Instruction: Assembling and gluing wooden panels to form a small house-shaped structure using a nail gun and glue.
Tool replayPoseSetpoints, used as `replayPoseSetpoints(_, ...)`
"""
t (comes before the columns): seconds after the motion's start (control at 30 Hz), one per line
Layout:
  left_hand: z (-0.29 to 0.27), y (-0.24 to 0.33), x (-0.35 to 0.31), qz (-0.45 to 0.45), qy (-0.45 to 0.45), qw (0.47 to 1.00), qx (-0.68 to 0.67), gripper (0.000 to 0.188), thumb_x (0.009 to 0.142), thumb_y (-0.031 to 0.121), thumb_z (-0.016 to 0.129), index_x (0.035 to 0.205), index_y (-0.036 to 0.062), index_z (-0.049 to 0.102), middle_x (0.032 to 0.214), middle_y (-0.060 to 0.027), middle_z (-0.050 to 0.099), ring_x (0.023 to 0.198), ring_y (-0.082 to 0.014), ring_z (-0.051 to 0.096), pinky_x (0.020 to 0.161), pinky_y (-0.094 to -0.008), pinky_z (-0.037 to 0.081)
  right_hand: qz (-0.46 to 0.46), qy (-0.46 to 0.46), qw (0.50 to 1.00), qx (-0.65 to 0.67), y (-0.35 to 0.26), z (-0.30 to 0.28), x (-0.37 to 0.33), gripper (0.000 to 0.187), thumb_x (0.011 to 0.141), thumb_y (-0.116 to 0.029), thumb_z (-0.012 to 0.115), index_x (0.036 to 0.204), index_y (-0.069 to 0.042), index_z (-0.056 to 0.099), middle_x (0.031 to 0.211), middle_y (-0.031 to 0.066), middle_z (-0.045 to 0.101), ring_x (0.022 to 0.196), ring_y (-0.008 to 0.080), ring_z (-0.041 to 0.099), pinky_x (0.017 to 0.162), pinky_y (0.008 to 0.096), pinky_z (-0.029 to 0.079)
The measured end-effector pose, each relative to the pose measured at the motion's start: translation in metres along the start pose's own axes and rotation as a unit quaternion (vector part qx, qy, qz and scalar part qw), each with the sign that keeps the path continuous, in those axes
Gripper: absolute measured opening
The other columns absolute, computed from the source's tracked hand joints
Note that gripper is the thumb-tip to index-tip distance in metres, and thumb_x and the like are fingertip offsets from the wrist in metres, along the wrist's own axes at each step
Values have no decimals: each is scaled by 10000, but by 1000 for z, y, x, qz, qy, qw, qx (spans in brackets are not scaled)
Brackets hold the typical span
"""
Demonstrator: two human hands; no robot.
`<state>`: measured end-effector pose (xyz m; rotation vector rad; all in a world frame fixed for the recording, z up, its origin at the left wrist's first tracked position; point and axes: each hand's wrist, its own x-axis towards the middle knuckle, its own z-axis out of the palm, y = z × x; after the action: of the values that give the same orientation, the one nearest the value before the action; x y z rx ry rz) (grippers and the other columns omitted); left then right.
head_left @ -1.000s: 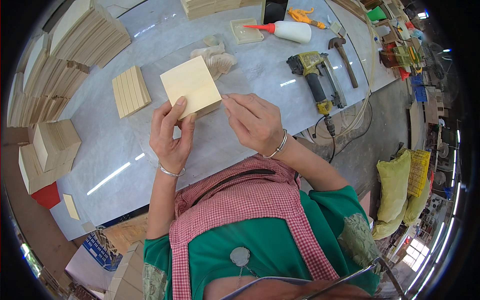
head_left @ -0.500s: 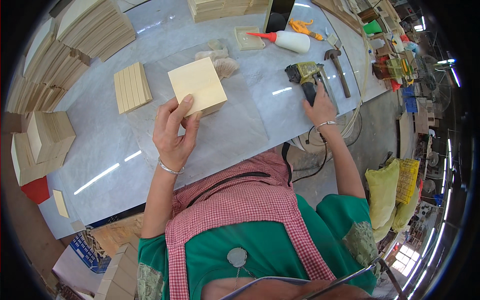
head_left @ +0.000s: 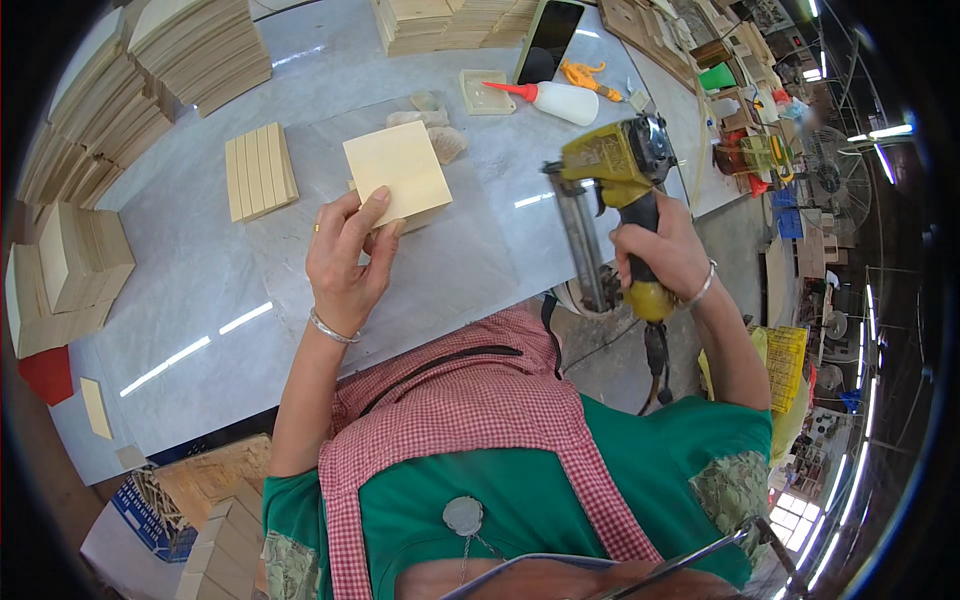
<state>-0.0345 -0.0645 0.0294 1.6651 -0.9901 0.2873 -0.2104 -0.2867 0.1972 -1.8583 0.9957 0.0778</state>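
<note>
My left hand (head_left: 352,250) is closed on a small pale wooden box (head_left: 398,172), its thumb and fingers pinching the near edge and the square top face toward me. The box's underside and far sides are hidden. In my right hand (head_left: 668,248) is a yellow and black nail gun (head_left: 610,160), held up off the table by its black grip. A hose fitting hangs from the handle's lower end. The gun is to the right of the box and apart from it. Just beyond the box lies a crumpled whitish cloth-like lump (head_left: 440,138).
Thin wooden slats (head_left: 262,172) lie left of the box. Tall stacks of wooden panels (head_left: 200,55) line the far left. Toward the back are a white bottle with a red nozzle (head_left: 567,102), a shallow tray (head_left: 487,92), a phone (head_left: 550,40) and an orange tool (head_left: 585,76).
My right hand has lifted the nail gun off the table and turned it upright, bringing it nearer to me. My left hand still holds the box in nearly the same place.
</note>
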Motion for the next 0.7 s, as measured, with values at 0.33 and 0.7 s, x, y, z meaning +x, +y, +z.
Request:
replayPoseSetpoints(0.33,2,0,2,24,16,1000,4,332,771,-6,711,1096,23,648,969,-110,607,647,-121,558,531,-228,475,-1,-155,987,-32,-61,36,-21,273,799,-105,628,998,55,532,556,49,574,449,109,550,426,260,435)
replayPoseSetpoints(0.7,0,-1,1,21,10,1000,-1,337,761,-2,721,1088,20,646,959,-104,600,627,-115,542,535,-236,469,-6,-154,987,-43,-70,43,-22,195,766,-115,624,763,63,543,567,51,567,461,98,554,419,253,449)
